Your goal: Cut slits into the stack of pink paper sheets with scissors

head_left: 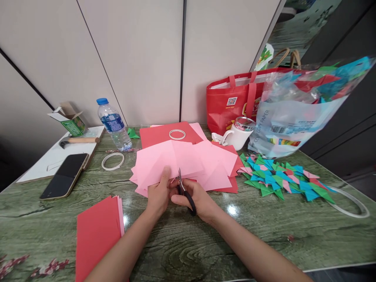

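Observation:
My left hand [158, 194] pinches the near edge of a folded pink paper sheet [182, 162], thumb on top. My right hand [196, 199] grips black-handled scissors [184, 192], whose blades point up into that edge of the pink paper. The pink sheet lies over red paper sheets [164, 133] in the middle of the green wood-grain table [205, 243].
A stack of red and pink sheets [98, 231] lies near left. A phone [65, 175], tape rings [112, 161], water bottle [114, 124], hammer [79, 140] and small box [70, 119] sit left. Folded coloured paper pieces [279, 178], a white mug [239, 134], red bag [235, 100] and plastic bag [296, 113] are right.

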{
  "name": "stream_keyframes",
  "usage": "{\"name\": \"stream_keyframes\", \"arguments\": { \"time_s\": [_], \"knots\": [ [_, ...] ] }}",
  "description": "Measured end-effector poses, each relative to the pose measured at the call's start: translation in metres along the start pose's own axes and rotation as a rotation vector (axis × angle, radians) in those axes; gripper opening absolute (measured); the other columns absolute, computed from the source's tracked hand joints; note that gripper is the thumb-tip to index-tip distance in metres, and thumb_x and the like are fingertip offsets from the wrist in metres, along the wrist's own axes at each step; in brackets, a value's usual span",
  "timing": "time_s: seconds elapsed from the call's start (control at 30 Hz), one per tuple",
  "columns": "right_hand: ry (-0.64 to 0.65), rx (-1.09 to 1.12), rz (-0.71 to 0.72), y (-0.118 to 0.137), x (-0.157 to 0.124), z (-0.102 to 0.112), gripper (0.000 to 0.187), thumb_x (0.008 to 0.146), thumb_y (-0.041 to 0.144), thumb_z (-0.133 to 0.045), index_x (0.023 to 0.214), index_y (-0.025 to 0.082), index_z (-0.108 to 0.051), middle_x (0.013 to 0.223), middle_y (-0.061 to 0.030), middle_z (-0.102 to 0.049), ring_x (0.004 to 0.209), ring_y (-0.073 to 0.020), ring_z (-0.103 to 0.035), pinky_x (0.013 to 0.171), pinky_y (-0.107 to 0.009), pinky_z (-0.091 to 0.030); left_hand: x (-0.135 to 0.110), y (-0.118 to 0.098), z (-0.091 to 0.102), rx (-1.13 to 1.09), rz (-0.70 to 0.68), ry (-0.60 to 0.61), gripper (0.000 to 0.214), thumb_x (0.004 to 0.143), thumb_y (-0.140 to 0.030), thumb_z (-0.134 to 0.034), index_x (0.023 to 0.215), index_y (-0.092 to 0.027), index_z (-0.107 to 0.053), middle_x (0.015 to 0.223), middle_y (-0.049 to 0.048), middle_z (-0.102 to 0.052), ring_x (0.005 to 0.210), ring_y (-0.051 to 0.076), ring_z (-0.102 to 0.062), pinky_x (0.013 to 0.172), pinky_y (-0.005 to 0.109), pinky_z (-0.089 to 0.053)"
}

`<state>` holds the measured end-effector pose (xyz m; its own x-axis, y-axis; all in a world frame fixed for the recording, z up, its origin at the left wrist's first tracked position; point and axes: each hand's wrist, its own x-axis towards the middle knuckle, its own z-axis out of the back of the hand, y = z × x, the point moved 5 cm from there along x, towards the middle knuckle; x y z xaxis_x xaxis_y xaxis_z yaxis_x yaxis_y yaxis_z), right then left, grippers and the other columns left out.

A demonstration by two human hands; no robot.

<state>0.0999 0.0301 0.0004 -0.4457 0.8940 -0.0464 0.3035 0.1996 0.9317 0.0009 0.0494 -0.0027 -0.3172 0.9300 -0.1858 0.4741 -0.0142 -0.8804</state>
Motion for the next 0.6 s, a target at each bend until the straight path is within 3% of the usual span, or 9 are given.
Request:
{"name": "stream_keyframes", "arguments": {
  "time_s": [0.13,0.3,0.5,0.6],
  "knots": [
    [-0.004,0.001,0.002,0.0013,-0.0003,0.0019,0.041,0.053,0.032,-0.075,0.086,0.017,-0.057,0.070,0.0011,-0.055,0.068,-0.0130,-0.049,0.067,-0.026,-0.037,-0.0018,-0.0004,-0.0066,-0.070,0.051,0.087,0.030,0.061,-0.035,-0.067,0.080,-0.012,-0.060,0.073,0.0051,-0.065,0.057,0.014,-0.059,0.061,0.031,-0.050],
    [-0.013,-0.027,0.008,0.0032,0.0001,0.0014,0.041,0.053,0.033,-0.075,0.087,0.016,-0.057,0.071,0.0006,-0.055,0.069,-0.0127,-0.048,0.065,-0.025,-0.037,-0.0033,-0.0016,-0.0076,-0.096,0.021,0.090,0.029,0.061,-0.032,-0.067,0.081,-0.012,-0.060,0.064,0.0024,-0.063,0.055,0.013,-0.059,0.060,0.029,-0.050],
    [-0.061,-0.057,0.033,0.0007,0.0008,0.0011,0.040,0.054,0.035,-0.074,0.084,0.015,-0.058,0.071,0.0004,-0.055,0.065,-0.0120,-0.048,0.062,-0.024,-0.038,-0.0046,0.0070,-0.0056,-0.051,0.088,0.052,0.030,0.058,-0.034,-0.069,0.074,-0.011,-0.059,0.058,0.0028,-0.061,0.052,0.015,-0.059,0.048,0.026,-0.048],
    [-0.080,-0.060,0.060,-0.0006,0.0010,0.0017,0.040,0.055,0.037,-0.073,0.085,0.016,-0.057,0.072,-0.0003,-0.056,0.067,-0.0130,-0.050,0.065,-0.025,-0.039,-0.0060,0.0035,-0.0091,-0.087,0.080,0.056,0.028,0.057,-0.031,-0.070,0.075,-0.012,-0.059,0.063,0.0035,-0.063,0.059,0.016,-0.062,0.055,0.028,-0.050]
  ]
}}
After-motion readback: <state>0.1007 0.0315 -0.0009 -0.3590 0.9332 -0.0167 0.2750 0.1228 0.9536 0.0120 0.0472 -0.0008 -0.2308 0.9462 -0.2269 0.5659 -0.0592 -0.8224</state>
